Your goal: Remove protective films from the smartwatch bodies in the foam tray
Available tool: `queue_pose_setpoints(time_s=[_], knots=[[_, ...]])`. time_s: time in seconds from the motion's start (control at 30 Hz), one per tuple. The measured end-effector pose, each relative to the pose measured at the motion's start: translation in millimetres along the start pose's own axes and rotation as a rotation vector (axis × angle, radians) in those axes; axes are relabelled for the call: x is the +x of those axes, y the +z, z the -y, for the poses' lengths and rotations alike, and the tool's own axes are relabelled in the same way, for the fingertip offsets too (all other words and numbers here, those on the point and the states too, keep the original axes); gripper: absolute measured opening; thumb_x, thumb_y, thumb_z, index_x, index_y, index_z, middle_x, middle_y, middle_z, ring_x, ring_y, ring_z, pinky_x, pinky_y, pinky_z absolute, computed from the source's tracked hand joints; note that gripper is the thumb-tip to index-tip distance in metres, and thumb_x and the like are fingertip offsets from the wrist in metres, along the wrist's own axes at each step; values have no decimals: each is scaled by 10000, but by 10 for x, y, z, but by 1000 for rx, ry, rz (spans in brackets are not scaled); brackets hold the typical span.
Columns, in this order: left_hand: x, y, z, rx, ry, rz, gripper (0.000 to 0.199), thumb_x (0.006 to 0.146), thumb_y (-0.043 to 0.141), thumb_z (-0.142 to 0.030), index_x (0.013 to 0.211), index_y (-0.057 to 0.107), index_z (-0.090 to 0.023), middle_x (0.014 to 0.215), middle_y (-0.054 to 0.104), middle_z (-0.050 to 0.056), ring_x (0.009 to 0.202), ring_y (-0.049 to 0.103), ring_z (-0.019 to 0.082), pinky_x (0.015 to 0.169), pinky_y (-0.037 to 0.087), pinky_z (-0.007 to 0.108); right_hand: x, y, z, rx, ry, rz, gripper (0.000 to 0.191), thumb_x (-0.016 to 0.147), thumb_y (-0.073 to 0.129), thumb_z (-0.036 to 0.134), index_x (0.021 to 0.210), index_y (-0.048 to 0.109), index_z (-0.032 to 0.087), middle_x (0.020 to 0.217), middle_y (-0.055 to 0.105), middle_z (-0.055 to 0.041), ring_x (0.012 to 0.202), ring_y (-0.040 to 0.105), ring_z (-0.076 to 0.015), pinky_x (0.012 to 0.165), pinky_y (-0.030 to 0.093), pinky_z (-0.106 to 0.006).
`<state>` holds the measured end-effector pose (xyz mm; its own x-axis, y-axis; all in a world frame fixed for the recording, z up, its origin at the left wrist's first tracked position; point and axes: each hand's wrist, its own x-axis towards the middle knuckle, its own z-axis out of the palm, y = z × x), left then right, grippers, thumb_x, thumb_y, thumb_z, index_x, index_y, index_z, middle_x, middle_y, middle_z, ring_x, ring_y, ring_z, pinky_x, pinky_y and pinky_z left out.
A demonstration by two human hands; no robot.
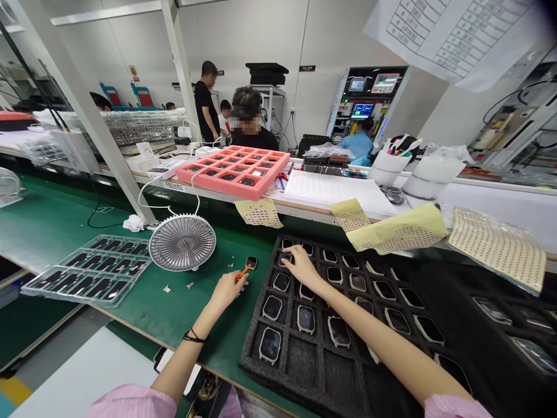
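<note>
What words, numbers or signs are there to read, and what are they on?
No text reads clearly:
Hanging sheet: printed table, too blurred.
Shelf-edge label: too small.
Dark wall sign: too small.
Round-marked wall sign: too small.
Machine screen: too small.
White paper: faint lines, unreadable.
Yellow sheets: tiny red marks, unreadable.

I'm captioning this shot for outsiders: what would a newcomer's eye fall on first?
Probably the bright pink foam tray, raised beyond the green bench. Then the black foam tray of strapless smartwatches at right, with the right hand near its far left corner. Left of that tray, the left hand holds an orange tool at a lone smartwatch, with a round fan farther left.
</note>
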<state>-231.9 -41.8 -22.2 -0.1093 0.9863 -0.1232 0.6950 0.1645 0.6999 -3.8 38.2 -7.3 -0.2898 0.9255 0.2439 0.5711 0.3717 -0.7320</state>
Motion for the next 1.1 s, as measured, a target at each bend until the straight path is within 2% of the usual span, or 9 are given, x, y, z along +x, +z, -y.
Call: queue_pose_setpoints(time_s=[0.07, 0.17, 0.23, 0.4, 0.53, 0.63, 0.77, 0.93, 1.1], knots=[[-9, -10, 5, 63, -20, -52, 282, 874, 429, -402, 738, 509, -168, 566, 534, 39, 571, 544, 181, 513, 219, 216, -89, -78, 75, -89, -61, 9, 105, 788, 528, 201, 891, 539, 186, 1015, 547, -90, 1030, 468, -255, 889, 331, -410], [-40, -34, -45, 135, -23, -112, 240, 891, 417, -406, 877, 506, -184, 572, 516, 21, 595, 550, 196, 528, 212, 212, -241, -143, 177, -172, -121, 110, 51, 800, 554, 200, 834, 517, 188, 866, 568, -53, 893, 501, -223, 843, 345, -390], [-75, -52, -117, 126, -1, -108, 263, 901, 387, -439, 880, 495, -199, 571, 519, 8, 597, 558, 192, 535, 237, 203, -323, -130, 227, -197, -135, 172, 84, 793, 582, 198, 852, 522, 190, 820, 570, -42, 849, 506, -213, 820, 354, -377], [-166, -78, -285, -72, 57, -46, 353, 874, 365, -529, 860, 508, -207, 642, 583, 8, 592, 578, 169, 542, 306, 189, -379, -35, 278, -145, -125, 248, 103, 777, 601, 187, 855, 534, 186, 866, 577, -63, 894, 497, -226, 827, 364, -379], [-218, -82, -322, -133, 96, -40, 402, 848, 380, -557, 889, 555, -198, 678, 589, 16, 594, 547, 156, 544, 316, 196, -318, -36, 212, 33, -73, 281, 151, 740, 619, 185, 857, 525, 198, 788, 546, -14, 749, 495, -166, 743, 393, -321], [-252, -80, -359, -193, 120, -29, 419, 839, 400, -562, 911, 586, -194, 615, 529, -10, 570, 485, 129, 548, 305, 191, -288, -40, 132, 208, -20, 282, 174, 729, 626, 217, 860, 513, 199, 748, 539, 13, 656, 486, -127, 685, 401, -290], [-277, -70, -449, -306, 174, 55, 425, 846, 399, -546, 918, 587, -171, 541, 409, -47, 521, 376, 92, 535, 275, 183, -301, 32, 92, 453, 43, 287, 302, 656, 712, 316, 848, 520, 185, 748, 579, 11, 648, 512, -113, 656, 404, -266], [-315, -58, -541, -389, 207, 119, 414, 865, 382, -531, 912, 578, -169, 522, 394, -57, 488, 336, 64, 496, 257, 160, -309, 101, 190, 740, 146, 282, 337, 632, 739, 385, 831, 572, 170, 803, 639, -21, 689, 564, -120, 641, 410, -252], [-410, 17, -668, -611, 116, 352, 416, 836, 401, -571, 885, 530, -178, 500, 347, -84, 359, 206, 32, 349, 159, 148, -318, 16, 397, 1073, 270, 242, 404, 713, 657, 495, 947, 526, 193, 677, 547, 31, 522, 511, -94, 496, 371, -225]])
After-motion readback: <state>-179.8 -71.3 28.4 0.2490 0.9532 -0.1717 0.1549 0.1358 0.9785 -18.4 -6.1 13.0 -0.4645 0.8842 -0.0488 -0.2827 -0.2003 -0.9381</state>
